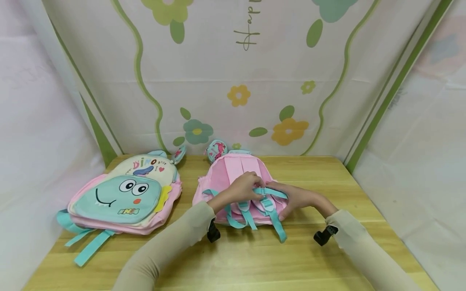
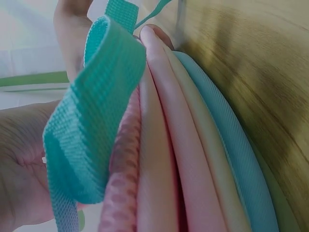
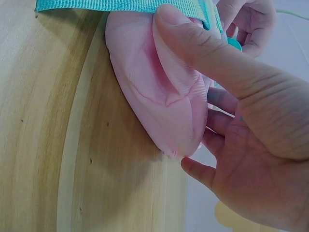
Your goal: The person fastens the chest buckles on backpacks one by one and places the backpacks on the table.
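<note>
A pink child's backpack [image 1: 214, 178] lies on its front on the table, its back panel and teal straps facing up. My left hand [image 1: 244, 188] bends over the panel and pinches a teal strap [image 1: 274, 193] that crosses it. With my right hand [image 1: 297, 198] I grip the bag's right side; the right wrist view shows the thumb [image 3: 193, 41] on the pink fabric [image 3: 145, 67] and the other fingers partly hidden behind it. A loop of teal webbing [image 2: 96, 111] stands up close to the camera in the left wrist view.
Left of it, a second backpack [image 1: 116, 198] with a teal dinosaur face lies front up, its straps [image 1: 92, 246] trailing toward the near edge. A small round teal pouch [image 1: 217, 150] sits at the pink bag's top. Behind the wooden table [image 1: 262, 262] hangs a flowered curtain [image 1: 204, 81].
</note>
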A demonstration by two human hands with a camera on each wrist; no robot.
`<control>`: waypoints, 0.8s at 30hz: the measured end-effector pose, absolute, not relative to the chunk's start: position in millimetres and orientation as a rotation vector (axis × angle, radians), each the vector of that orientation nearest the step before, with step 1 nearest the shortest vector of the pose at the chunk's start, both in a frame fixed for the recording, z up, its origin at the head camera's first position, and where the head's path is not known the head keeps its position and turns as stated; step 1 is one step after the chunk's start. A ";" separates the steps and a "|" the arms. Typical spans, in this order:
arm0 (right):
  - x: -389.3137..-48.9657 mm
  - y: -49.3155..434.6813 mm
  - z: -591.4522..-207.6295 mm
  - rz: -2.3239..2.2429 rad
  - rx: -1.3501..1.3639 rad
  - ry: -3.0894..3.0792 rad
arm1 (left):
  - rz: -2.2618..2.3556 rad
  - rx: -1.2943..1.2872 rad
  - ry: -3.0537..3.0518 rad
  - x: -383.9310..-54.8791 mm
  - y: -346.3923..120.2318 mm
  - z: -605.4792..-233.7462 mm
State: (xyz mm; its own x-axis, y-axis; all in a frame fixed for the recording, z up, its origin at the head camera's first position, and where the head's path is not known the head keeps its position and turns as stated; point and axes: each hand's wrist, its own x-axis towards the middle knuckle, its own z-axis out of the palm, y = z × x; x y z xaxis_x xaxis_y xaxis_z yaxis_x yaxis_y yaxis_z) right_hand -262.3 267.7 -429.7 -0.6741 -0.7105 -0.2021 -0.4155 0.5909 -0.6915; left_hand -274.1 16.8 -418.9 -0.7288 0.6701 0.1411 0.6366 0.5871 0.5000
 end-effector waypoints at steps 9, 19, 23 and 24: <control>-261.5 268.1 -429.1 -0.852 -0.852 2.359 | 0.840 1.151 2.801 -264.9 8.9 -410.3; -261.3 267.1 -427.2 -0.818 -0.836 2.395 | 0.947 1.216 2.859 -259.1 -16.8 -398.1; -261.7 266.6 -427.8 -0.808 -0.834 2.406 | 0.958 1.184 2.900 -259.6 -27.7 -395.6; -261.6 266.4 -427.8 -0.808 -0.832 2.405 | 0.961 1.168 2.905 -259.6 -30.7 -394.9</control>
